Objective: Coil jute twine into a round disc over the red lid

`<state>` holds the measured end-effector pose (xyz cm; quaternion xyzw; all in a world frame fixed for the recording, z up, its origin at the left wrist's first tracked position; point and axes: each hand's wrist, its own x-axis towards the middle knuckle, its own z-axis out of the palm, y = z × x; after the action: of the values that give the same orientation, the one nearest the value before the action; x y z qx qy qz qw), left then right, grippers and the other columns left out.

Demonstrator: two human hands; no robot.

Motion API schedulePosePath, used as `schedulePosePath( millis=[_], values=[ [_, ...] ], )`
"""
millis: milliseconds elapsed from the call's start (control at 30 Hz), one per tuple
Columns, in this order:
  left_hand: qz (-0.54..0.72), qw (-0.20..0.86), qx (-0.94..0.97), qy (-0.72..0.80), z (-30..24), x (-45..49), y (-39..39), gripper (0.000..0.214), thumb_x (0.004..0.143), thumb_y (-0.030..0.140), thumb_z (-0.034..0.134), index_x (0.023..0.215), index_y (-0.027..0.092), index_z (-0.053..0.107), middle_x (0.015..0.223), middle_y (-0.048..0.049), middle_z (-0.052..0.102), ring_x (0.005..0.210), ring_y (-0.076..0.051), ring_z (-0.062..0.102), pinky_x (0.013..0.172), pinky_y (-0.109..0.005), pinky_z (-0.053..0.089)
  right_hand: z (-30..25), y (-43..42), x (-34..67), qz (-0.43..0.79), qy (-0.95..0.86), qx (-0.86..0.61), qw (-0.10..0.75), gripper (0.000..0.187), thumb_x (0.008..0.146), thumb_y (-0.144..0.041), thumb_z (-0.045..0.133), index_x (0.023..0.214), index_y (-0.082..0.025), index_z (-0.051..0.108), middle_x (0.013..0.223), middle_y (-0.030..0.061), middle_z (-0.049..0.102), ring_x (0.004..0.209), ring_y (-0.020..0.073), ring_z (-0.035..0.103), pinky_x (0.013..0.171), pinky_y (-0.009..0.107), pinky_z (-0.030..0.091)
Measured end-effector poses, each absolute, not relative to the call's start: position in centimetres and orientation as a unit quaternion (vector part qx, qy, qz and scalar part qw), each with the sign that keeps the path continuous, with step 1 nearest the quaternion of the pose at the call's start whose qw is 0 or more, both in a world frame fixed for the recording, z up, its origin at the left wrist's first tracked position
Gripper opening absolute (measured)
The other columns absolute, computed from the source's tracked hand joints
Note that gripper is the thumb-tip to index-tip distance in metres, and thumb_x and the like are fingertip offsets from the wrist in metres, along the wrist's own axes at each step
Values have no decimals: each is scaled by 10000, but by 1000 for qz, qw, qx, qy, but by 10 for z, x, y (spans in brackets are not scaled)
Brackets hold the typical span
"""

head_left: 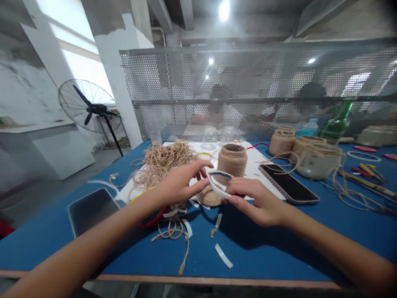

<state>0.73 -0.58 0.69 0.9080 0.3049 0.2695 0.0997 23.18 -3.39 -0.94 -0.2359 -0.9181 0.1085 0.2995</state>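
Note:
My right hand pinches a white ring at its right side, holding it tilted above the table. The ring's inner side looks dark in part. My left hand is just left of the ring, thumb and fingers apart and curved, the thumb tip close to the rim. I cannot tell whether it touches. Below the ring lies a flat coil of twine. A twine-wrapped jar stands upright behind it. To the left, a loose heap of twine spreads over white paper.
A phone lies right, a dark flat device left. Several twine-wrapped jars, a green bottle and pliers are at right. Clear glass jars stand before a perforated metal screen. White strips lie near the front edge.

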Motion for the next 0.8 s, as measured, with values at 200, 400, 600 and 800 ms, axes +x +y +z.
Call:
schedulePosePath(
  millis=[200,400,600,800],
  values=[
    [414,-24,859,299,-9,20,-23,154,837,229,467,975,177,510,1038,-61,601,941,-145,569,795,-258,460,-20,-43,219,54,-864,-349,358,238,874,-320,418,758,-156,546,603,-6,544,520,83,464,509,190,333],
    [405,-119,861,284,-16,28,-32,275,825,225,499,1091,156,506,1162,-98,560,1080,-176,518,898,-313,438,-32,-43,212,-27,-854,-361,372,198,869,-312,432,874,-160,558,691,36,609,604,124,544,572,216,385],
    [404,-161,851,294,-16,28,-35,229,827,179,480,1051,155,524,1121,-94,581,1035,-171,541,831,-291,468,-29,-49,208,36,-876,-316,362,204,859,-164,382,1045,-140,464,901,95,591,832,174,548,739,271,421],
    [415,-159,852,275,-24,28,-33,254,830,141,456,1080,156,500,1140,-87,569,1072,-155,520,870,-278,456,-34,-50,206,61,-878,-334,337,279,841,-127,364,1115,-128,414,931,115,580,861,200,547,751,307,429]
  ],
)
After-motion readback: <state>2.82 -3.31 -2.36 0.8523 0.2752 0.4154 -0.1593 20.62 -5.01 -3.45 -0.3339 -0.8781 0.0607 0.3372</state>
